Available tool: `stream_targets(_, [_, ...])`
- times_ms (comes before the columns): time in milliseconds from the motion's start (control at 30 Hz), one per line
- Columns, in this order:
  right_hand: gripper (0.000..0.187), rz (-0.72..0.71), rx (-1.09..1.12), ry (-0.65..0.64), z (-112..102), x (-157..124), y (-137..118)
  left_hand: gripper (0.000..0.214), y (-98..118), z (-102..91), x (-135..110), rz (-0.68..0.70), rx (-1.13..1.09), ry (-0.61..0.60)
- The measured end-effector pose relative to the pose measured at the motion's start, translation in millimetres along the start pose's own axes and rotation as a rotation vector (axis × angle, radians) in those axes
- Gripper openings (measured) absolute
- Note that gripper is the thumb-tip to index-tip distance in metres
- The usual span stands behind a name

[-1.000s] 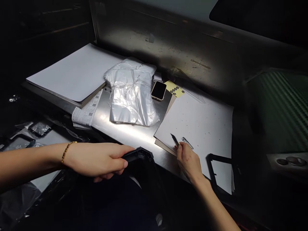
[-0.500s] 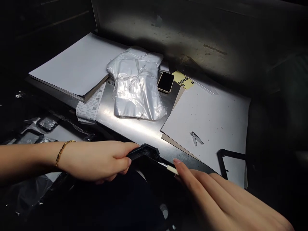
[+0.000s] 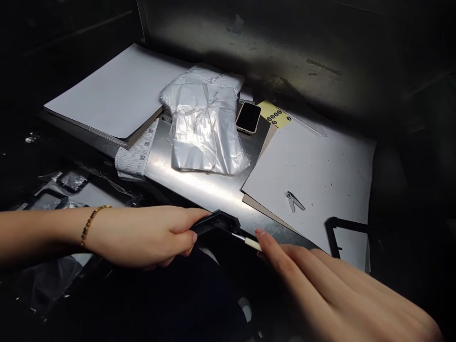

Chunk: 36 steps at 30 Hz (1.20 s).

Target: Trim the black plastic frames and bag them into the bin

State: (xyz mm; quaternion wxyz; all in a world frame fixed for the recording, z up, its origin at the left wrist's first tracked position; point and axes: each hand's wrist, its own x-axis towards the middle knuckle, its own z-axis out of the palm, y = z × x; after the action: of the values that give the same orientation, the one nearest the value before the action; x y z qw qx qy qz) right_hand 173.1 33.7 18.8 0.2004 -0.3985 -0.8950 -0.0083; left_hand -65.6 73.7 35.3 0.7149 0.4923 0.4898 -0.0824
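My left hand (image 3: 142, 235), with a gold bracelet at the wrist, is closed on the corner of a black plastic frame (image 3: 221, 222) at the near edge of the metal table (image 3: 199, 187). My right hand (image 3: 331, 289) pinches a small knife with a white handle (image 3: 249, 243), its thin blade touching the frame's corner. Metal tweezers (image 3: 294, 201) lie on a white sheet (image 3: 320, 175) just beyond.
A bundle of clear plastic bags (image 3: 204, 126) lies mid-table beside a phone (image 3: 248, 117) and a yellow sticker sheet (image 3: 276, 114). A stack of white boards (image 3: 110, 97) sits at the left over printed labels (image 3: 137, 152). Another black frame (image 3: 344, 228) rests at the right.
My right hand left the white sheet, where the tweezers stay, and brought the knife to the frame's corner. My left hand kept its grip. The view shifted slightly.
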Motion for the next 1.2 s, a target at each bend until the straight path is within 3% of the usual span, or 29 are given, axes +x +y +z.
stream_targets(133, [0.04,-0.131,-0.146,-0.002,-1,5,-3,0.03,0,0.9,-2,0.001,0.007,0.001])
stream_targets(633, [0.038,-0.14,-0.2,0.002,-9,3,-8,0.024,3,5.6,-4,0.085,0.066,0.026])
stream_targets(933, [0.031,-0.209,-0.383,-0.116,-13,6,-16,0.02,5,12.5,-4,0.199,0.111,0.076])
stream_targets(1200, [0.029,-0.213,-0.476,-0.087,-13,2,-19,0.02,13,14.3,-8,0.143,0.16,0.056])
